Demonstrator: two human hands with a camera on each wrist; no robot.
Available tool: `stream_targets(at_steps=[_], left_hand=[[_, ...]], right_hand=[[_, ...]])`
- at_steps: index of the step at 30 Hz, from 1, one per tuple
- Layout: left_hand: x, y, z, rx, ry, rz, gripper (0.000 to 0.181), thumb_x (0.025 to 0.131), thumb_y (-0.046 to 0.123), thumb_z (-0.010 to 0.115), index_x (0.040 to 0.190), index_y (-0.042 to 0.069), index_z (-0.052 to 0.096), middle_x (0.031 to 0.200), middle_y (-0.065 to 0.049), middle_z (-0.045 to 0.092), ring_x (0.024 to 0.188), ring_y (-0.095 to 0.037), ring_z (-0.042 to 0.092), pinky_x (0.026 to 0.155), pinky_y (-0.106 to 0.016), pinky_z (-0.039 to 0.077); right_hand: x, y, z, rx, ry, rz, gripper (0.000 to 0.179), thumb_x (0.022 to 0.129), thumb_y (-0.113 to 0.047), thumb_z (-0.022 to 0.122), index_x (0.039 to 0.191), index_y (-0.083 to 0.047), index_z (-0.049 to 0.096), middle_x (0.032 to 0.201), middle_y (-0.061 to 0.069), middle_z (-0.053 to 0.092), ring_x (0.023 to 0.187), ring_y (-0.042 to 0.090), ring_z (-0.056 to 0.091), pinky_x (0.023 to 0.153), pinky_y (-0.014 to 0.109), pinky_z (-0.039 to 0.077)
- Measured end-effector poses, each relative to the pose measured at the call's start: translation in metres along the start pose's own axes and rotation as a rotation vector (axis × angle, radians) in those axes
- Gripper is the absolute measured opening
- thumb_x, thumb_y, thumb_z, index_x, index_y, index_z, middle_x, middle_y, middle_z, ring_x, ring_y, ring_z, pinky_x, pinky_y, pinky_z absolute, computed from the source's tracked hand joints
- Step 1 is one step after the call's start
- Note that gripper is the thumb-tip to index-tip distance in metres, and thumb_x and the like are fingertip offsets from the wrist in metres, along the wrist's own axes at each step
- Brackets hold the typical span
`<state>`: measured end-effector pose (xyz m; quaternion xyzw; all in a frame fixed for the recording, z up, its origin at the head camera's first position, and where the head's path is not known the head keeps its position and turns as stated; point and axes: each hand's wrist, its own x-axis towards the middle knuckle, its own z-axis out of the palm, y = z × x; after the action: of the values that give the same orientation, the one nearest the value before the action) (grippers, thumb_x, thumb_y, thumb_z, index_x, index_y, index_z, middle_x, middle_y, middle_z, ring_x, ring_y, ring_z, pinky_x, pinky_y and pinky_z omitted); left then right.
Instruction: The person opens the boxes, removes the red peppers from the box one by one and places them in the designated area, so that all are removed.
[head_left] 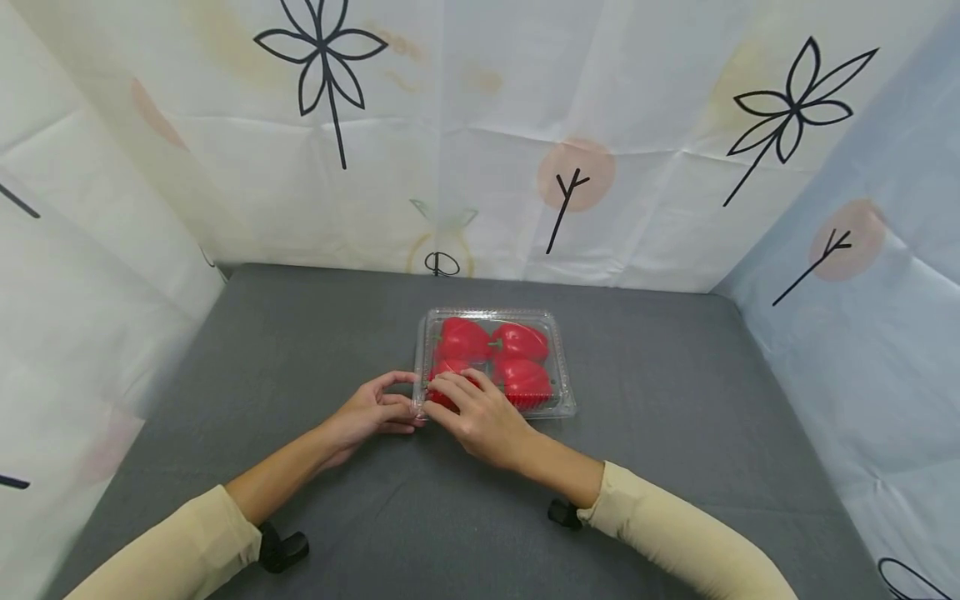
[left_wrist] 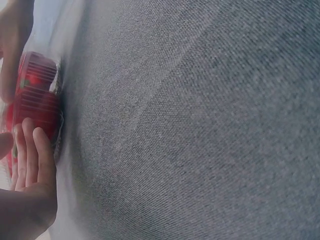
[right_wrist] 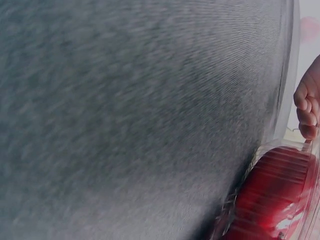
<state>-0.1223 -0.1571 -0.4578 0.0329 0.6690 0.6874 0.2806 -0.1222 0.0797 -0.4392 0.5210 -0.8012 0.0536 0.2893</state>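
Your clear plastic box (head_left: 567, 402) lies flat on the grey cloth, with four red peppers (head_left: 527, 379) visible inside it. I cannot tell whether its lid is latched all the way round; if an edge is loose, tilting the box could let it spring up and the peppers roll out. The walls look thin, so pushing hard at one corner might buckle the plastic or press it into the near-left pepper.

Your left hand (head_left: 367, 414) sits at the box's left side, fingers extended and somewhat apart, touching the wall rather than wrapped round it. Your right hand (head_left: 480, 423) lies over the box's near-left part, fingers loosely bent and apart on the lid, thumb by the corner. With both hands at that end, the box's right side has no support, so uneven pressure could swing or tip it.

Under the box, the grey cloth (head_left: 675, 400) could ruck up if you shove sideways. Nearer you than the box, the black wrist devices (head_left: 283, 550) could brush that cloth if your forearms drop.
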Motion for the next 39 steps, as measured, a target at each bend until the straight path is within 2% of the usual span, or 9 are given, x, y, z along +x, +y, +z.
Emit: stream_targets(at_steps=[7, 10, 19, 23, 29, 31, 35, 39], left_hand=[[0.000, 0.000, 0.000, -0.005, -0.002, 0.007, 0.055, 0.096, 0.010, 0.065, 0.143, 0.002, 0.037, 0.108, -0.014, 0.072, 0.097, -0.026, 0.071, 0.086, -0.036, 0.057], [0.000, 0.001, 0.000, -0.009, 0.003, 0.000, 0.056, 0.096, 0.009, 0.065, 0.143, 0.001, 0.037, 0.108, -0.015, 0.072, 0.095, -0.025, 0.071, 0.085, -0.036, 0.058], [-0.001, 0.002, 0.002, -0.022, 0.008, -0.021, 0.057, 0.095, 0.012, 0.067, 0.143, 0.001, 0.037, 0.112, -0.023, 0.070, 0.096, -0.028, 0.072, 0.085, -0.036, 0.057], [0.000, 0.003, 0.002, -0.040, 0.007, -0.031, 0.057, 0.095, 0.010, 0.067, 0.143, 0.001, 0.036, 0.108, -0.020, 0.072, 0.094, -0.026, 0.072, 0.086, -0.037, 0.057], [0.000, 0.003, 0.003, -0.053, 0.015, -0.045, 0.058, 0.094, 0.010, 0.068, 0.143, 0.002, 0.037, 0.106, -0.019, 0.072, 0.093, -0.026, 0.072, 0.085, -0.036, 0.058], [-0.001, 0.003, 0.004, -0.056, 0.016, -0.043, 0.058, 0.095, 0.009, 0.068, 0.143, 0.002, 0.037, 0.105, -0.018, 0.073, 0.091, -0.025, 0.072, 0.084, -0.035, 0.058], [-0.001, 0.004, 0.005, -0.061, 0.010, -0.035, 0.056, 0.095, 0.007, 0.067, 0.142, 0.001, 0.037, 0.101, -0.015, 0.073, 0.088, -0.022, 0.072, 0.083, -0.034, 0.058], [-0.001, 0.004, 0.005, -0.061, 0.009, -0.036, 0.056, 0.095, 0.008, 0.067, 0.142, 0.002, 0.037, 0.101, -0.015, 0.073, 0.088, -0.022, 0.072, 0.083, -0.034, 0.058]], right_hand=[[-0.009, 0.005, -0.005, -0.066, -0.046, -0.027, 0.055, 0.082, -0.025, 0.082, 0.132, -0.016, 0.064, 0.138, 0.011, 0.058, 0.128, 0.024, 0.055, 0.101, 0.044, 0.048], [-0.014, 0.007, -0.007, -0.074, -0.050, -0.013, 0.063, 0.080, -0.025, 0.085, 0.137, -0.016, 0.060, 0.141, 0.012, 0.056, 0.131, 0.024, 0.053, 0.101, 0.044, 0.048], [-0.024, 0.013, -0.014, -0.037, -0.056, 0.083, 0.073, 0.077, -0.024, 0.086, 0.141, -0.014, 0.055, 0.140, 0.012, 0.057, 0.128, 0.027, 0.055, 0.098, 0.045, 0.050], [-0.031, 0.016, -0.017, -0.023, -0.019, 0.195, 0.076, 0.075, -0.027, 0.087, 0.141, -0.011, 0.054, 0.137, 0.016, 0.059, 0.126, 0.030, 0.056, 0.096, 0.050, 0.049], [-0.043, 0.019, -0.021, -0.015, -0.030, 0.501, 0.091, 0.072, -0.043, 0.083, 0.147, -0.008, 0.044, 0.139, 0.020, 0.054, 0.128, 0.037, 0.050, 0.097, 0.064, 0.043], [-0.046, 0.020, -0.022, -0.017, -0.040, 0.569, 0.097, 0.070, -0.048, 0.083, 0.148, -0.009, 0.042, 0.141, 0.021, 0.051, 0.130, 0.039, 0.048, 0.097, 0.068, 0.040], [-0.051, 0.021, -0.023, -0.025, -0.045, 0.640, 0.100, 0.067, -0.051, 0.084, 0.148, -0.010, 0.043, 0.143, 0.021, 0.049, 0.133, 0.040, 0.043, 0.098, 0.073, 0.035], [-0.057, 0.023, -0.023, -0.012, -0.039, 0.688, 0.100, 0.066, -0.050, 0.084, 0.146, -0.008, 0.044, 0.143, 0.021, 0.048, 0.134, 0.041, 0.041, 0.097, 0.073, 0.036]])
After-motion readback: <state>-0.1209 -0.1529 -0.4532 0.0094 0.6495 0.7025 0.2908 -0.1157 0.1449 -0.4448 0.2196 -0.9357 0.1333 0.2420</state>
